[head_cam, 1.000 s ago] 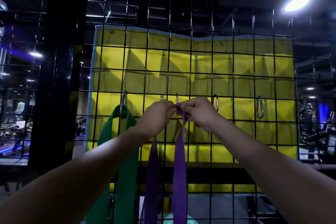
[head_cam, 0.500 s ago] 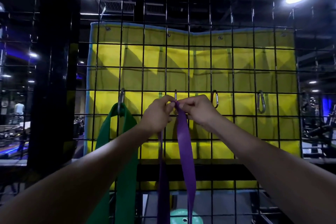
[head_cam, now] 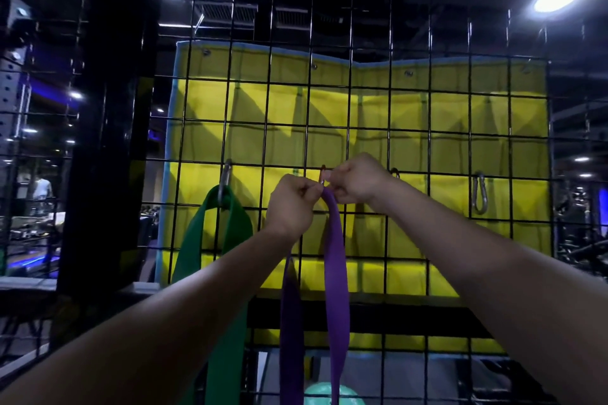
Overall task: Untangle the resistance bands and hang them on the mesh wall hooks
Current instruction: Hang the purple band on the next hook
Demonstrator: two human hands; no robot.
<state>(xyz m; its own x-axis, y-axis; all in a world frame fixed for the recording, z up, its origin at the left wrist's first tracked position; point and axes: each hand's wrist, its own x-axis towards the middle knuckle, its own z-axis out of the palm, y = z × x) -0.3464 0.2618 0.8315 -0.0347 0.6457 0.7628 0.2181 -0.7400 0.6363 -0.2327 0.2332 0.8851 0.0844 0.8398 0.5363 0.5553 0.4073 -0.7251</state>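
Here, nearest me, my two forearms run up from the lower corners of the frame and meet just above its centre. My left hand (head_cam: pixel 291 204) curls at the top of the purple resistance band (head_cam: pixel 335 273), fingers pinching its upper fold. My right hand (head_cam: pixel 360 178) is curled just beside it, pinching at the carabiner hook (head_cam: pixel 322 174) where the band's top meets it. Which fingertip is on the clip and which on the band, I cannot tell; they hide each other.

The band's long axis runs straight down from my hands: two flat purple straps, the right one brighter and facing me, the left darker and partly behind my left wrist, both leaving the bottom edge of the frame. It looks smooth, matte and untwisted. Since the loop's top sits right at the hook, between both hands, I judge the coming move is short, sliding the fold over the clip.

Left of centre, the green resistance band (head_cam: pixel 227 240) already hangs from its own carabiner (head_cam: pixel 225 179). Farther right, a bare carabiner (head_cam: pixel 479 192) waits on the black mesh wall (head_cam: pixel 408 141), with a yellow padded mat (head_cam: pixel 460 108) behind.
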